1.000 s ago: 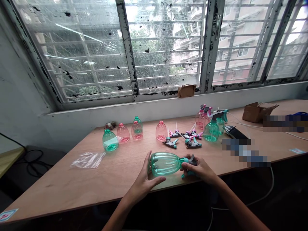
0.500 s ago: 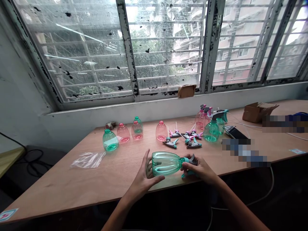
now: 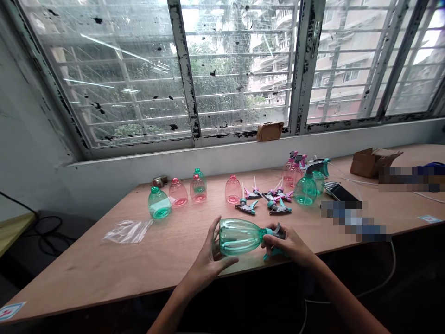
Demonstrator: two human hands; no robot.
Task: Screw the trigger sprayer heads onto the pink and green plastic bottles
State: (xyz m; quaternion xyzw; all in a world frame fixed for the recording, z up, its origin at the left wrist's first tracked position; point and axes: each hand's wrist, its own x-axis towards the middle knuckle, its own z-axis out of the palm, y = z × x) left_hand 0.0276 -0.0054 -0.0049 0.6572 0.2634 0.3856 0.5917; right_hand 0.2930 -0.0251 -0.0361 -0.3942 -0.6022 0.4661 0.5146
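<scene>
Head cam – see-thru grn bottle (image 3: 239,237), sideways, gry/teal sprayer (image 3: 277,231); R hand (image 3: 291,245) clamped on it – L hand (image 3: 206,266) spread at base.

The head camera looks forward and down from the near side of the wooden table (image 3: 163,255), toward the barred window (image 3: 239,69); the left hand (image 3: 208,263) and right hand (image 3: 291,245) are close below it.
</scene>
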